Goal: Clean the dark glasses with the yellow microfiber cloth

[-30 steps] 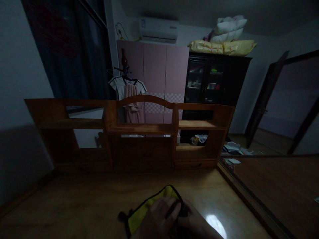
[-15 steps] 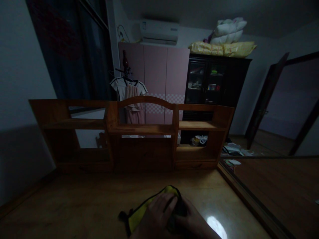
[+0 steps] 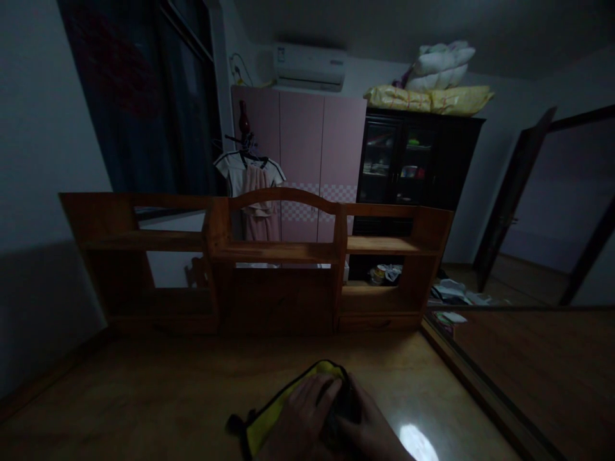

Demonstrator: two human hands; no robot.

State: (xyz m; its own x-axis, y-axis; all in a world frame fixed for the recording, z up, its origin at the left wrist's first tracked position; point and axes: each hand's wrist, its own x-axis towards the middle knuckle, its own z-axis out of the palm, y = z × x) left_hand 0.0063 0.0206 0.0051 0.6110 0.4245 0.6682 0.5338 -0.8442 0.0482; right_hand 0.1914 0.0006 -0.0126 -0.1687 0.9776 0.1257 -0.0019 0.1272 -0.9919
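Note:
A yellow pouch with black edging point(image 3: 259, 430) lies on the wooden desktop, low in the head view. A small black tab sticks out at its left end. My left hand point(image 3: 300, 413) is curled over the pouch's top, fingers bent and pressed to it. From the right, my right hand point(image 3: 372, 419) grips the pouch's dark side, thumb towards the left hand. Between the hands is a dark patch point(image 3: 340, 410); whether it is the pouch's own cloth or a thing inside, I cannot make out. The lower parts of both hands run into the frame's bottom edge.
A wooden shelf unit point(image 3: 276, 251) stands along the desktop's back edge. On the right, a raised wooden rim point(image 3: 473, 384) borders the desktop point(image 3: 158, 390). A bright light reflection lies right of my hands. Behind stand a pink wardrobe point(image 3: 300, 141) and a dark cabinet point(image 3: 437, 166).
The view has tilted up very slightly, so the room sits a little lower in the frame. My right hand has shifted slightly against the pouch; both hands stay on it.

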